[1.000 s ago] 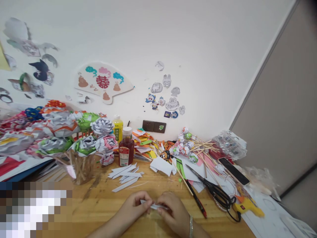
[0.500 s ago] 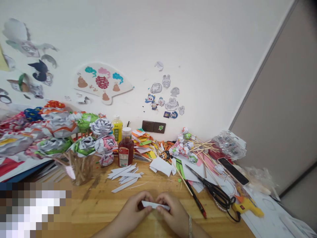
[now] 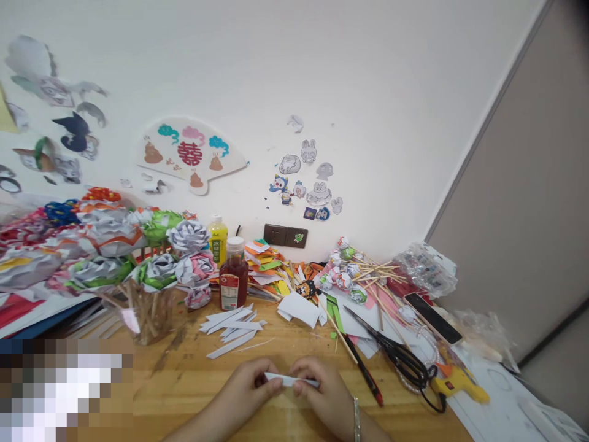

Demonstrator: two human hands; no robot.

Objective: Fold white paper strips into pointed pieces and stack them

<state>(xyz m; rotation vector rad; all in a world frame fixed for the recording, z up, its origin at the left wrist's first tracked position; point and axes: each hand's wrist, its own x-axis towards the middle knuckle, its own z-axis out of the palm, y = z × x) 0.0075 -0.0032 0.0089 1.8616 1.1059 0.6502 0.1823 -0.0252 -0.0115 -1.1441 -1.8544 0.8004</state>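
Observation:
Between my two hands, low over the wooden table, is a narrow folded strip of white paper [image 3: 289,380]. My left hand [image 3: 257,380] pinches its left end, thumb in front and fingers curled behind. The right end is pinched the same way by my right hand [image 3: 317,387], which has a bracelet at the wrist. Both thumbs press on the near face of the strip, a short gap apart. Ahead of my left hand lies a loose pile of similar folded white paper strips [image 3: 232,325].
Paper flowers on sticks [image 3: 161,270] crowd the left. Two bottles, the nearer with red liquid [image 3: 234,276], stand behind the strips. On the right lie a black and red pen [image 3: 368,374], black scissors [image 3: 400,356], a yellow glue gun [image 3: 460,383] and a phone [image 3: 433,318].
The strip and both hands have shifted very slightly to the right. The strip looks thinner, tilted more edge-on. My grip on both ends stays.

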